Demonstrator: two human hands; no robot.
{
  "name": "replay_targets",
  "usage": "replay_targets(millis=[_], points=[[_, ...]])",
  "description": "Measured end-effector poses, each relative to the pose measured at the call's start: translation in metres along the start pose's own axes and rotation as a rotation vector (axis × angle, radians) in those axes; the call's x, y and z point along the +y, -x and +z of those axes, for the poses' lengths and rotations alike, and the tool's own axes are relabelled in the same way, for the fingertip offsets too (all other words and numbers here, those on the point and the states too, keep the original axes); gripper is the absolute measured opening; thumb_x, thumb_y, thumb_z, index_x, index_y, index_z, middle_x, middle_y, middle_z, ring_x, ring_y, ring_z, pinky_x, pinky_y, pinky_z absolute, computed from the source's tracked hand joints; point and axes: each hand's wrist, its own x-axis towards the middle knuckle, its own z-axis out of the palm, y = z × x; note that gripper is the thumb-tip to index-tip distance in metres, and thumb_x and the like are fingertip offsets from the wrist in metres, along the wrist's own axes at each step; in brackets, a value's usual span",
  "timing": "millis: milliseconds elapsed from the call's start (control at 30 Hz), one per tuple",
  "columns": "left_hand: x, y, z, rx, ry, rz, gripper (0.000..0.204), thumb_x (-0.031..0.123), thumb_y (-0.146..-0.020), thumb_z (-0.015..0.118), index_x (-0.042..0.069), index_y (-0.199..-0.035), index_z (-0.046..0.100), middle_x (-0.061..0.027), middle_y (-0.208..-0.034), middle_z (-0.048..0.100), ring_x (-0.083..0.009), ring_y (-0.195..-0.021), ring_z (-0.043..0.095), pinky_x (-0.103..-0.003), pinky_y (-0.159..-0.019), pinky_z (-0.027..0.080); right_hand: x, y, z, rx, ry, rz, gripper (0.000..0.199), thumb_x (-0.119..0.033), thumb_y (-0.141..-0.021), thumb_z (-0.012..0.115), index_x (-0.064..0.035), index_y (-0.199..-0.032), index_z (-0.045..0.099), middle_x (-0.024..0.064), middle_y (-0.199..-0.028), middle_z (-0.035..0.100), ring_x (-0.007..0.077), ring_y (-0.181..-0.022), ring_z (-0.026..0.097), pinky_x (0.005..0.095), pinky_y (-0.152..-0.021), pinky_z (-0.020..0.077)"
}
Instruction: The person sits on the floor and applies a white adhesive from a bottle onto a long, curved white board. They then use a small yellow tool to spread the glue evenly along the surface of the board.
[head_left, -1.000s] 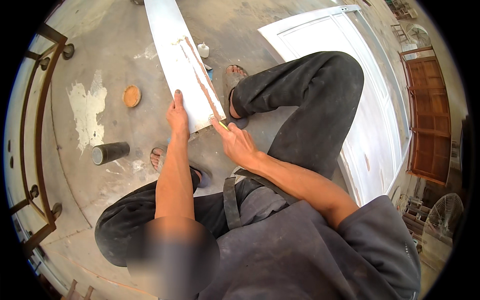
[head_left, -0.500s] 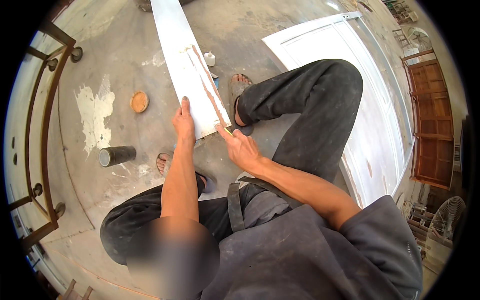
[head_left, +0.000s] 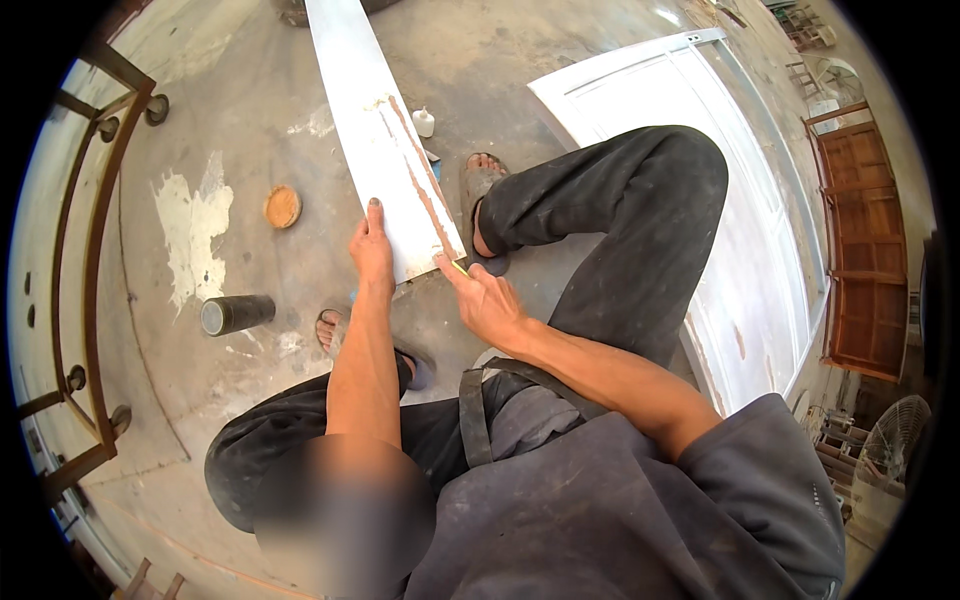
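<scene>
**Both hands on the near end of the white board**

Left hand [head_left: 372, 250] lies flat, fingers together, on the white board [head_left: 375, 140]'s near left edge. Right hand [head_left: 487, 300] pinches a small yellowish tool [head_left: 458, 267] at the near right corner. The board runs away across the concrete floor [head_left: 250, 130].

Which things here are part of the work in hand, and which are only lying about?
In use:
- long white-painted board with a brown filler streak
- left hand, flat on the board
- right hand at the board's near end, holding a small yellowish tool

Lying about:
- round wooden disc
- dark cylinder
- small white bottle
- white door panel
</scene>
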Motion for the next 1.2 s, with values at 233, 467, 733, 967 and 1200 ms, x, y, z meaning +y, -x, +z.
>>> replay_targets(millis=[233,467,733,967,1200], points=[[0.001,0.005,-0.001,-0.008,0.016,-0.024,0.065,0.048,-0.101,0.057,-0.011,-0.126,0.062,-0.0167,-0.114,0.07,-0.023,-0.096,0.067,-0.036,-0.088,0.053,0.0,0.003,-0.001,-0.023,0.02,0.006,0.061,-0.001,-0.088,0.055,-0.0118,-0.148,0.048,0.0265,-0.091,0.061,0.048,-0.072,0.065,0.055,-0.066,0.0542],[0.002,-0.001,-0.001,0.015,-0.005,-0.012,0.063,0.048,-0.101,0.058,-0.01,-0.124,0.065,-0.017,-0.112,0.071,-0.0227,-0.095,0.066,-0.036,-0.086,0.052,0.003,0.003,0.004,0.056,0.03,-0.032,0.061,0.002,-0.087,0.058,-0.0137,-0.146,0.052,0.0244,-0.08,0.06,0.0461,-0.062,0.062,0.0535,-0.059,0.0525],[0.007,0.009,0.002,0.014,0.02,-0.025,0.061,0.048,-0.101,0.059,-0.01,-0.12,0.066,-0.0161,-0.109,0.071,-0.0218,-0.094,0.066,-0.036,-0.086,0.052,0.004,-0.003,0.007,0.053,0.051,-0.006,0.059,0.001,-0.087,0.058,-0.0116,-0.145,0.052,0.025,-0.082,0.06,0.0469,-0.064,0.062,0.0544,-0.06,0.0527],[0.001,0.001,-0.003,-0.043,0.077,-0.073,0.064,0.048,-0.101,0.058,-0.011,-0.127,0.062,-0.0165,-0.119,0.068,-0.0229,-0.101,0.065,-0.036,-0.091,0.052,0.003,-0.001,0.005,0.032,0.038,-0.017,0.058,-0.001,-0.089,0.055,-0.012,-0.145,0.051,0.0266,-0.088,0.062,0.0477,-0.066,0.064,0.055,-0.063,0.0537],[0.009,0.015,0.003,-0.018,0.014,-0.049,0.063,0.047,-0.101,0.058,-0.011,-0.124,0.064,-0.0152,-0.114,0.069,-0.022,-0.097,0.066,-0.036,-0.088,0.053,0.01,-0.014,0.011,0.126,0.055,-0.051,0.057,0.0,-0.089,0.056,-0.0117,-0.144,0.054,0.0268,-0.084,0.062,0.0463,-0.062,0.063,0.0539,-0.06,0.0529]])
